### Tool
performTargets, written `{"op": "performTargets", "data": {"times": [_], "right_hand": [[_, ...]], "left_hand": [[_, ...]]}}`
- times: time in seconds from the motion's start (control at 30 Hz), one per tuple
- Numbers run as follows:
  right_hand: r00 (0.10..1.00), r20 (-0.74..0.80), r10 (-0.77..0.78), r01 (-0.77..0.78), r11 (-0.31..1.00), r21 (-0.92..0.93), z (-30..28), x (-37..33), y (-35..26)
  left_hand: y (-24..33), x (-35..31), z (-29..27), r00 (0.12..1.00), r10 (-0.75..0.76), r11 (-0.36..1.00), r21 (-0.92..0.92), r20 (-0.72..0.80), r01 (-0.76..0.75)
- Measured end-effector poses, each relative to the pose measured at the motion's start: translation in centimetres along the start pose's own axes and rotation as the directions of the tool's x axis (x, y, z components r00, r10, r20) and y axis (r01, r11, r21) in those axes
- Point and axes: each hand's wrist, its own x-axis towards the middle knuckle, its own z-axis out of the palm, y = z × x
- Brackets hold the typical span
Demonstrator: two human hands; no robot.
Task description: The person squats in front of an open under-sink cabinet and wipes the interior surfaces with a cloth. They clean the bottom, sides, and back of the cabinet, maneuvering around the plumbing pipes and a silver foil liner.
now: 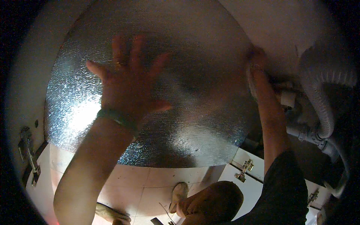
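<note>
A large silver, foil-like sheet with a crinkled texture (195, 127) spreads across the cabinet's inside, its near edge curving over the floor. On it my left hand (129, 86) lies flat, fingers spread wide, with a green band round the wrist and a ring on one finger. My right hand (257, 60) reaches to the sheet's right edge, in deep shade. Its fingers look curled in, and a narrow pale thing (251, 80) shows beside its wrist. What that hand grips is too dark to make out.
Right of my right arm run a grey corrugated drain hose (322, 101) and pipe fittings (305, 134). Metal hinges sit at the left (28, 146) and on the white door at the right (244, 169). Below are floor tiles (150, 183), my bent knee and shoes.
</note>
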Motion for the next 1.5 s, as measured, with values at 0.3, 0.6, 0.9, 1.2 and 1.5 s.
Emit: {"op": "performTargets", "data": {"times": [0.3, 0.6, 0.9, 1.2, 1.5], "right_hand": [[0.993, -0.057, -0.104, 0.110, 0.988, 0.108, 0.0, 0.7, -0.7], [0.971, -0.089, -0.222, 0.232, 0.966, 0.119, 0.3, 2.4, -5.9], [0.964, -0.015, -0.266, 0.246, 0.911, -0.330, 0.4, 1.1, -0.3], [0.901, 0.380, -0.209, 0.299, 0.935, -0.193, -1.8, 4.3, 11.5], [0.981, -0.088, -0.173, 0.193, 0.920, 0.341, -1.8, 1.5, -6.4]], "left_hand": [[-0.2, -0.1, -0.6, 0.995, -0.023, 0.998, 0.059, 0.095, 0.018], [-0.4, -0.7, 0.1, 1.000, -0.030, 0.996, 0.087, 0.004, 0.029], [0.6, -0.1, -0.4, 0.999, -0.013, 0.996, 0.086, 0.035, 0.010], [0.7, 0.4, -0.3, 0.999, -0.005, 0.986, 0.166, 0.040, -0.001], [0.4, 0.0, -0.3, 0.998, 0.016, 0.975, 0.218, 0.056, -0.028]]}}
